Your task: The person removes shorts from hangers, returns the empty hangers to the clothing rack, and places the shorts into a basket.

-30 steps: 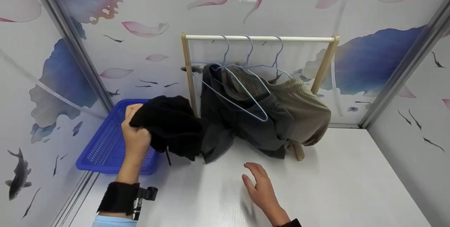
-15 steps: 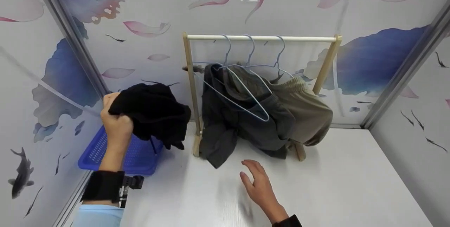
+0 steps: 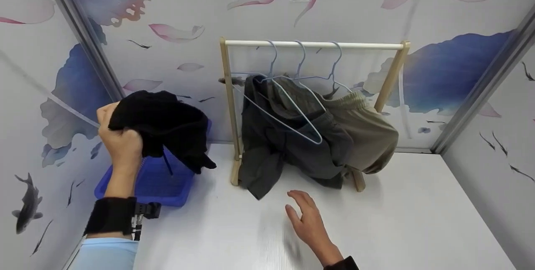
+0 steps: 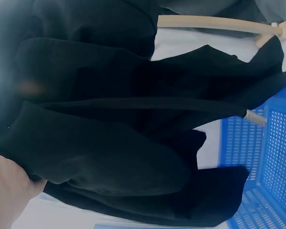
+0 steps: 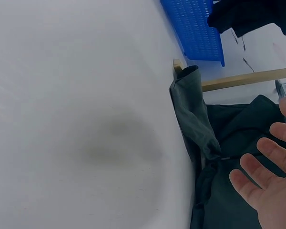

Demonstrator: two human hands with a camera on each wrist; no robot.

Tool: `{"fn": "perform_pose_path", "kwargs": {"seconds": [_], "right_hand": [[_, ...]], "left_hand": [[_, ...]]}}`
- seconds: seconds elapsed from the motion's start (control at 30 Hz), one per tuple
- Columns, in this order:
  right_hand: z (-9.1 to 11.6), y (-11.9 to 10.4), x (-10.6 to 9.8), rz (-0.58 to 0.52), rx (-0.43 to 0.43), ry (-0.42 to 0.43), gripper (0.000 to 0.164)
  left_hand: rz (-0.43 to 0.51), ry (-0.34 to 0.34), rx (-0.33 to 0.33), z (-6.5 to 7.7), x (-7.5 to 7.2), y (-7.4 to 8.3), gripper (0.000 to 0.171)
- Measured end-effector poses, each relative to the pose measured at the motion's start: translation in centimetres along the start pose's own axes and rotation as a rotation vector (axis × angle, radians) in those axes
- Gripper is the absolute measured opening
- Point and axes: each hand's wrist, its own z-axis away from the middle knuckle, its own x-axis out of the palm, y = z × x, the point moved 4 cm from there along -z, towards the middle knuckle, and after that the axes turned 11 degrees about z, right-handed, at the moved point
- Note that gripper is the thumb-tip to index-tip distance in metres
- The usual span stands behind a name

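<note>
My left hand (image 3: 121, 138) grips an edge of black drawstring shorts (image 3: 159, 115), bunched and hanging in the air over the blue basket (image 3: 163, 197). In the left wrist view the drawstring (image 4: 181, 103) dangles with a metal tip, and the thumb presses on the cloth. My right hand (image 3: 308, 224) holds nothing; its fingers are relaxed and spread above the white table, in front of the rack. In the right wrist view its fingers (image 5: 257, 167) overlap dark grey trousers (image 5: 248, 191) behind them.
A wooden rack with a white rail (image 3: 368, 46) stands at the back. From it hang several garments on light blue hangers (image 3: 299, 59), among them dark grey trousers (image 3: 267, 157) and khaki shorts (image 3: 368, 132). Patterned panels wall in the white table (image 3: 401, 220).
My left hand has carried the black shorts left and up, away from the rack and over the basket. The dark grey trouser leg has swung slightly. The right hand has hardly moved.
</note>
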Motion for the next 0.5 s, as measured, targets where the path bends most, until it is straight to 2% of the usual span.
{"fn": "perform_pose_path", "kwargs": {"seconds": [0.13, 0.33, 0.5], "right_hand": [[0.2, 0.1, 0.0, 0.001, 0.007, -0.009, 0.029], [0.5, 0.5, 0.0, -0.008, 0.041, -0.049, 0.029], [0.7, 0.6, 0.0, -0.01, 0.052, -0.066, 0.029]], "left_hand": [[-0.083, 0.02, -0.028, 0.8, -0.1, -1.2, 0.024], [-0.205, 0.032, -0.09, 2.8, -0.9, -4.0, 0.028], [-0.283, 0.048, -0.198, 4.6, -1.7, -6.5, 0.037]]}}
